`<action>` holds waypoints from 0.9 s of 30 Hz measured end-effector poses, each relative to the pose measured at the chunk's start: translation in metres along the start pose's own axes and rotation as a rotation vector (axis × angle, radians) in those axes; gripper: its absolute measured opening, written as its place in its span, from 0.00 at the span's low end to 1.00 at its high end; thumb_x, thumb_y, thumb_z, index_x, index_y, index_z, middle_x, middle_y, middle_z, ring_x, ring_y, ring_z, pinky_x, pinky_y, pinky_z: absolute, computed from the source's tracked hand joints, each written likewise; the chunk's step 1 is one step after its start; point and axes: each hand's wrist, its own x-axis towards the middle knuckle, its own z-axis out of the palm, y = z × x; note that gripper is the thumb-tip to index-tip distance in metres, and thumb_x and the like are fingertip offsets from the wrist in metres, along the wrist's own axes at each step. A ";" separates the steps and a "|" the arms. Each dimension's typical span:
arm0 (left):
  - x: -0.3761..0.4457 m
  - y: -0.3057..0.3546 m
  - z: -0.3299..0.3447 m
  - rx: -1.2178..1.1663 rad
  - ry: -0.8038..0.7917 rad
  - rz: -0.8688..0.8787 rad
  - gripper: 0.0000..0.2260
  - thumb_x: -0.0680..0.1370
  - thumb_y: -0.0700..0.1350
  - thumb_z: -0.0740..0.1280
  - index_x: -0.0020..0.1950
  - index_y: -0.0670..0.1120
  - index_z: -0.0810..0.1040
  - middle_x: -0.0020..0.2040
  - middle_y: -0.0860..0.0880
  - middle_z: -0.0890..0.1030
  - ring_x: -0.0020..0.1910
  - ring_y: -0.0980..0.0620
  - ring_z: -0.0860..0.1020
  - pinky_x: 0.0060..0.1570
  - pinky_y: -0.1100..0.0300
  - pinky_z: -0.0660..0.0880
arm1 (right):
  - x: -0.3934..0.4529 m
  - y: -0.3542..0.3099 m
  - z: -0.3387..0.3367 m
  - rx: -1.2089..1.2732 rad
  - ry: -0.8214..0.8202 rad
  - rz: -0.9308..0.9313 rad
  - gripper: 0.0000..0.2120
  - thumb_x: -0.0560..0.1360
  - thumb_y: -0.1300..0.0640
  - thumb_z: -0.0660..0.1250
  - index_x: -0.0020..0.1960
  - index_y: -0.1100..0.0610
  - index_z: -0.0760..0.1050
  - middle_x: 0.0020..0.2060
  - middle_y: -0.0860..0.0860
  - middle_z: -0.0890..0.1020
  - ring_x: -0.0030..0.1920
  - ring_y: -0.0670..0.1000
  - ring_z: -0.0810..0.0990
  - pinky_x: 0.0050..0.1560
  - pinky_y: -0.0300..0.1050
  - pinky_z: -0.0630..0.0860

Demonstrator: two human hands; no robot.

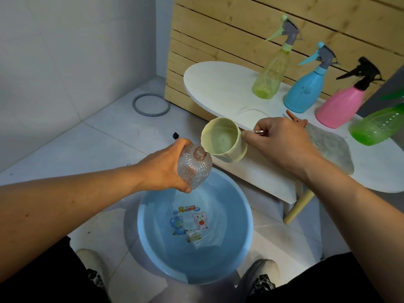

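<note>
Holding a clear ribbed bottle [194, 169] tilted above the basin, the L hand [162, 169] wraps fingers + thumb round its body, neck open, no cap. R hand [282, 143] pinches the handle of a pale yellow cup [223, 138], tipped so its lip meets the bottle's mouth. Can't tell if liquid is running.

Directly below: a blue basin [153, 226] on the floor w/ water in it and cartoon bears printed on the bottom. It sits between the person's two shoes [262, 274], close to the table's front edge.

A white oval table [218, 88] stands behind the cup. On it, L to R: yellow-green spray bottle [270, 77], blue spray bottle [306, 90] and pink spray bottle [341, 106], all upright, and a green bottle [380, 125] lying down at the frame's R edge. A loose reddish spray head [296, 120] lies just behind the R hand, and a grey cloth [330, 149] lies beside the wrist.

Room: white tile floor [109, 138], white tiled wall [65, 51] on the L, a wood slat panel [218, 29] behind the table. A grey ring [150, 104] lies on the floor near the panel's corner. Open floor shows L of the basin, w/ the table edge tight on its R.
</note>
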 end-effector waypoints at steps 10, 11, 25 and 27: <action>0.000 -0.001 0.001 -0.005 -0.003 -0.002 0.49 0.59 0.56 0.86 0.71 0.60 0.58 0.64 0.57 0.74 0.60 0.53 0.76 0.58 0.51 0.80 | -0.002 -0.003 -0.001 -0.034 0.004 -0.012 0.18 0.77 0.43 0.67 0.38 0.56 0.77 0.32 0.52 0.79 0.41 0.56 0.76 0.50 0.51 0.68; 0.000 -0.001 0.001 -0.003 -0.002 0.000 0.49 0.59 0.56 0.86 0.71 0.60 0.58 0.64 0.57 0.74 0.60 0.53 0.76 0.58 0.51 0.79 | -0.002 -0.003 -0.001 -0.033 0.006 -0.014 0.18 0.77 0.43 0.67 0.38 0.56 0.77 0.32 0.52 0.79 0.41 0.56 0.76 0.50 0.51 0.69; 0.002 -0.005 0.002 -0.007 0.001 0.006 0.51 0.59 0.57 0.85 0.72 0.61 0.58 0.65 0.58 0.73 0.61 0.54 0.76 0.59 0.50 0.79 | -0.005 -0.004 -0.001 -0.030 0.027 -0.022 0.17 0.76 0.44 0.67 0.37 0.56 0.76 0.32 0.52 0.79 0.41 0.57 0.76 0.44 0.50 0.70; 0.002 -0.005 0.002 -0.007 0.001 0.008 0.50 0.59 0.57 0.85 0.72 0.61 0.58 0.64 0.58 0.73 0.61 0.54 0.76 0.59 0.50 0.79 | -0.005 -0.004 0.000 -0.037 0.028 -0.022 0.17 0.76 0.43 0.67 0.37 0.56 0.76 0.32 0.52 0.79 0.40 0.56 0.76 0.44 0.50 0.70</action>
